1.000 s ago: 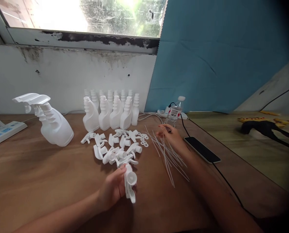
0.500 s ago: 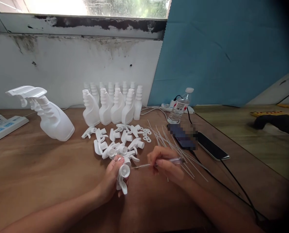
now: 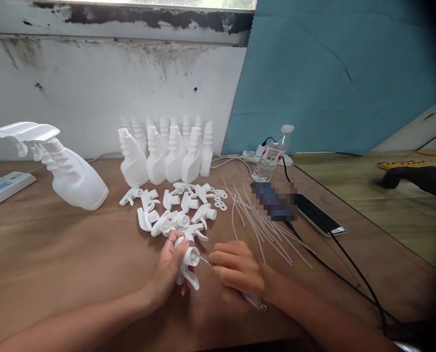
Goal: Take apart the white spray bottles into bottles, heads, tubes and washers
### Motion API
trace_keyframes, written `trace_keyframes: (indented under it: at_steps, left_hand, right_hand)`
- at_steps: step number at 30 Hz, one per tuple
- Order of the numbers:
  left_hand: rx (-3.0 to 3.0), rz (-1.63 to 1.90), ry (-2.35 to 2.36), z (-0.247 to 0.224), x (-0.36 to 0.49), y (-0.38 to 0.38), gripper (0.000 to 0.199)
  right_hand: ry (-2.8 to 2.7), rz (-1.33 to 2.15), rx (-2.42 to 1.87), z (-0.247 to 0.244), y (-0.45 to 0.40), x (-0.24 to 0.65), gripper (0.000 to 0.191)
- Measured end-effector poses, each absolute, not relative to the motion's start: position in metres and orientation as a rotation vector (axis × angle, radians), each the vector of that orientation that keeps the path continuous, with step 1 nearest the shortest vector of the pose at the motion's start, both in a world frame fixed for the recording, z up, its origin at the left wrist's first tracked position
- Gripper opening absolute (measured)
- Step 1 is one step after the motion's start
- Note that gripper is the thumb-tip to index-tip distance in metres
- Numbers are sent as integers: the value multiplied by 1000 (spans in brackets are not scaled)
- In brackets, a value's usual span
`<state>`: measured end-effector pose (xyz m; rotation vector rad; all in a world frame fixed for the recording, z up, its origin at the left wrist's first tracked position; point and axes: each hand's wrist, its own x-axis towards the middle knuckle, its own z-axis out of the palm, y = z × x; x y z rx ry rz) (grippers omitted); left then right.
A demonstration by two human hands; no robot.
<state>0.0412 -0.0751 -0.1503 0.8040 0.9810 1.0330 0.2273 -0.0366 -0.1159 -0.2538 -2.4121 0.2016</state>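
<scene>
Leftward, tabletop (image 3: 71, 259) spread wide. Near its front edge, I had the left hand (image 3: 168, 264) gripping a sprayer head (image 3: 189, 266), the right hand (image 3: 238, 269) a thin tool (image 3: 206, 261); loose heads (image 3: 182, 221) crowded ahead, tubes (image 3: 254, 226) rightward.

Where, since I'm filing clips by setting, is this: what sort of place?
Probably a small workshop, perhaps at home: white, narrow-necked plastic bottles stand grouped, loose white plastic trigger heads lie before them, and thin, pale, flexible tubes lie alongside.
</scene>
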Motion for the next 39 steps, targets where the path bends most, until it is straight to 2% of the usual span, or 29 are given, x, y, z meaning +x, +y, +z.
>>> trace_keyframes:
  at_steps: [7, 13, 18, 31, 39]
  left_hand:
    - [847, 1044, 955, -153, 40, -76, 34]
    - [783, 989, 964, -150, 38, -75, 37]
    - [748, 963, 991, -147, 38, -74, 36]
    - [702, 977, 943, -146, 35, -72, 33]
    - [700, 869, 925, -147, 35, -72, 31]
  right_hand:
    - [-1940, 557, -624, -112, -56, 210, 27]
    - [-1767, 838, -654, -121, -53, 209, 27]
    - [-1782, 875, -559, -126, -48, 211, 26]
    - [-1406, 1300, -465, -133, -46, 205, 23]
    - [-1187, 1663, -617, -130, -36, 207, 18]
